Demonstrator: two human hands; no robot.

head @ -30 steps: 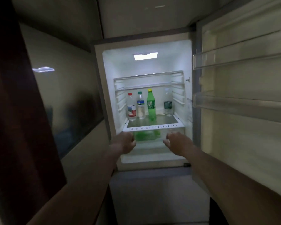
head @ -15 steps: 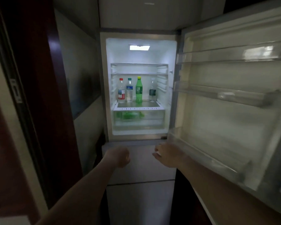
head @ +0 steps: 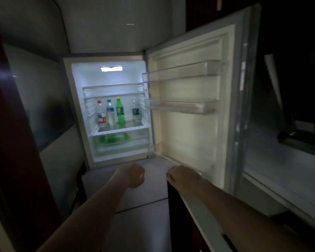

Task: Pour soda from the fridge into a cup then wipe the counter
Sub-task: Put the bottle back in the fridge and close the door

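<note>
The fridge [head: 115, 110] stands open and lit. On its glass shelf stands a green soda bottle [head: 120, 113] with a yellow cap, among three clear bottles: a red-capped one [head: 101, 114], a teal-capped one [head: 110, 113] and a dark-labelled one [head: 135, 110]. Another green bottle [head: 115, 139] lies in the drawer beneath. My left hand [head: 132, 176] hovers below the compartment, fingers loosely curled, holding nothing. My right hand [head: 184, 178] is level with it, by the bottom edge of the fridge door [head: 189, 135], fingers loosely curled and empty. No cup is in view.
The open door swings out to the right with bare clear door shelves [head: 180, 106]. A closed lower fridge door [head: 135, 200] is under my hands. A pale counter [head: 280, 166] lies behind the door at right. A dark red wooden frame [head: 16, 142] fills the left.
The view has pulled back from the fridge and shifted right. Both hands, earlier level with the drawer, now sit lower, in front of the lower door. No bottle moved.
</note>
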